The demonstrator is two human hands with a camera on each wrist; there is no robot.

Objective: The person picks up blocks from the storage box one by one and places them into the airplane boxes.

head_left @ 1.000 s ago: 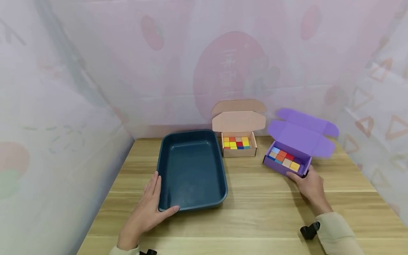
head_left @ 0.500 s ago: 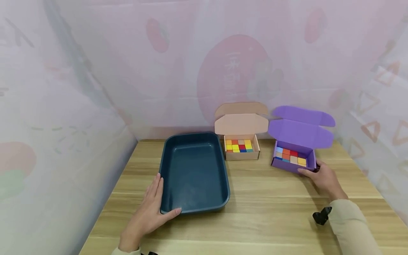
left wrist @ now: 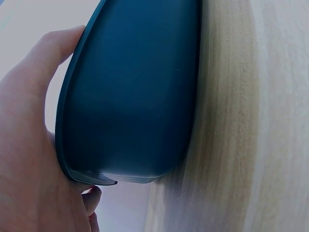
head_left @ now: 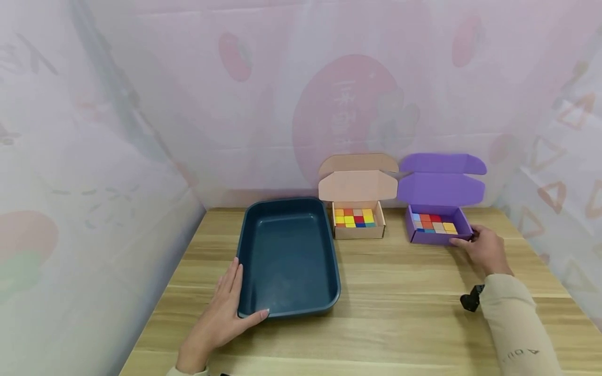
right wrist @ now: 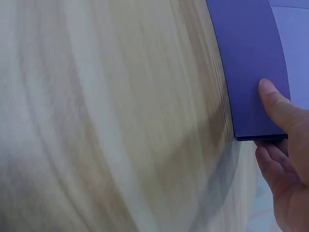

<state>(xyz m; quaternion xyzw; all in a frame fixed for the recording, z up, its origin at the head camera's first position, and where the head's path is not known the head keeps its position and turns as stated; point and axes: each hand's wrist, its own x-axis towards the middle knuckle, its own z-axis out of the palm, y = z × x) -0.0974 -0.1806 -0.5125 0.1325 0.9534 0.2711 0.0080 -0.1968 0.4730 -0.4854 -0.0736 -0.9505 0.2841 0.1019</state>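
My left hand (head_left: 221, 308) rests against the near left corner of a dark blue tray (head_left: 335, 261), fingers straight along its left side and thumb on the near rim. The left wrist view shows the thumb touching the rim of the tray (left wrist: 130, 96). At the right, my right hand (head_left: 488, 250) grips the near right corner of a purple cardboard box (head_left: 430, 238). Its thumb (right wrist: 275, 99) presses the front wall while the other fingers lie round the side. The lid stands raised at the back, and colored blocks (head_left: 430, 224) lie inside.
A tan cardboard box (head_left: 359, 234) with its lid up stands between the tray and the purple box, holding several colored blocks (head_left: 355, 216). Printed cloth (head_left: 263, 130) hangs behind the wooden table (head_left: 376, 324) and along both sides.
My right hand has pushed the purple box back and turned it, so its front now faces me squarely beside the tan box. The left hand keeps its place on the tray.
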